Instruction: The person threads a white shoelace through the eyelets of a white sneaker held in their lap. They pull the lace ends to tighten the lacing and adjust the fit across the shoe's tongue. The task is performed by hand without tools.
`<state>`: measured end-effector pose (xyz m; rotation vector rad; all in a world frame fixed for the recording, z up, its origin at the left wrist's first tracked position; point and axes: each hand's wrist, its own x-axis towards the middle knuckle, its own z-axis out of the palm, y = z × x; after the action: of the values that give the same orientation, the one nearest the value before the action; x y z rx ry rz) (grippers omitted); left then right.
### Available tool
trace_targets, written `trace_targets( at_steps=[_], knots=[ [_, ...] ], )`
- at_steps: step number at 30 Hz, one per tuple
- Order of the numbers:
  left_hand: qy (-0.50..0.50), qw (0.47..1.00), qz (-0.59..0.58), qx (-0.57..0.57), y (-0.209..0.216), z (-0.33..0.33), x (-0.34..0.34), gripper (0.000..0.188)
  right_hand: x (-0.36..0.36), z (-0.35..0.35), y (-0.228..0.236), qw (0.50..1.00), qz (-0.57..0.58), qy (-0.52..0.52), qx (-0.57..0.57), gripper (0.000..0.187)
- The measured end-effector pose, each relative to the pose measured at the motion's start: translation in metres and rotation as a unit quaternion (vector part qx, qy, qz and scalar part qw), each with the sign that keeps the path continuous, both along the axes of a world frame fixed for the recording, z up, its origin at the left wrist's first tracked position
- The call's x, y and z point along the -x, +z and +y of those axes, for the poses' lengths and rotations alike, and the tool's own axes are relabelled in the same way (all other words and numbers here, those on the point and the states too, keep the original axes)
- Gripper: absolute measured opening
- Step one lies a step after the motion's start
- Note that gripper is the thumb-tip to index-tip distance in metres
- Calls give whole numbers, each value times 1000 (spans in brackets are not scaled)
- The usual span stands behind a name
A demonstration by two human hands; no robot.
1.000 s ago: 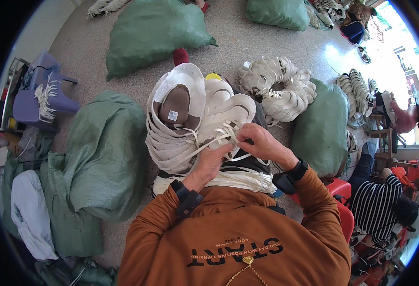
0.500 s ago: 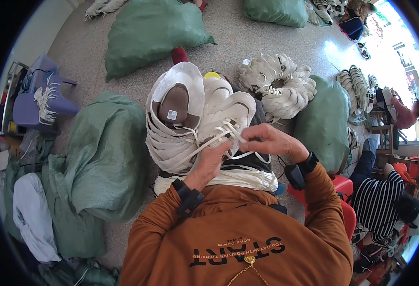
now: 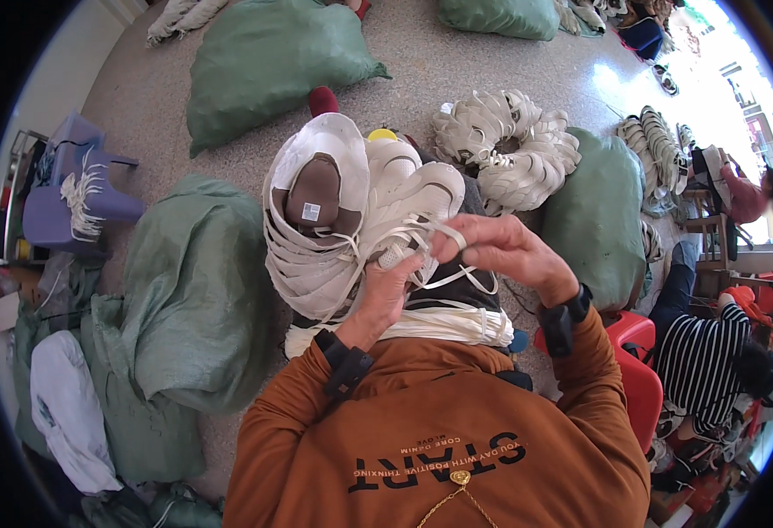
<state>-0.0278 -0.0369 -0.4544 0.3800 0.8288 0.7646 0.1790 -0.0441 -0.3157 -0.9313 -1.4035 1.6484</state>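
Observation:
On my lap lies a white shoe upper (image 3: pixel 428 195) with a grey-brown trimmed toe and a white shoelace (image 3: pixel 446 280) partly threaded through its eyelets. My left hand (image 3: pixel 388 290) is closed at the near end of the upper, thumb and fingers gripping its edge by the lacing. Just to the right, my right hand (image 3: pixel 514 251) pinches the lace close to the eyelets, and a loose loop hangs below it. Left of this upper leans a nested stack of white uppers (image 3: pixel 303 268), the top one showing a brown lining. A bundle of white laces (image 3: pixel 466 327) lies across my lap.
A ring of nested uppers (image 3: pixel 532 172) sits beyond my right hand, beside a green sack (image 3: pixel 593 220). More green sacks (image 3: pixel 197 290) stand left and ahead. A purple stool (image 3: pixel 78 189) is at far left, a red one (image 3: pixel 637 352) at right. Two people sit farther right.
My right hand has risen slightly and turned, its fingers now more extended around the lace. My left hand stays at the upper. The whole view has shifted a little.

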Motion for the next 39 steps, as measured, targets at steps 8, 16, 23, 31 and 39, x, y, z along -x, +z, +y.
trace_targets(
  at_steps=[8, 16, 23, 31, 39],
  knots=[
    [13, 1000, 21, 16, 1, -1, -4, 41, -74, -16, -26, 951, -293, -56, 84, 18],
    [15, 999, 36, 16, 4, 1, -3, 40, -25, -15, -60, 821, -395, -315, -265, 12],
    [5, 1000, 15, -2, 11, 1, -2, 40, 22, -11, -84, 866, -462, -138, -132, 16],
    [48, 999, 17, 12, 4, -4, -5, 31, -66, -53, 26, 929, 217, -294, 60, 29],
    [4, 998, -36, 47, -2, 2, 2, 42, -74, -69, -14, 890, -428, -101, -123, 10]
  ],
)
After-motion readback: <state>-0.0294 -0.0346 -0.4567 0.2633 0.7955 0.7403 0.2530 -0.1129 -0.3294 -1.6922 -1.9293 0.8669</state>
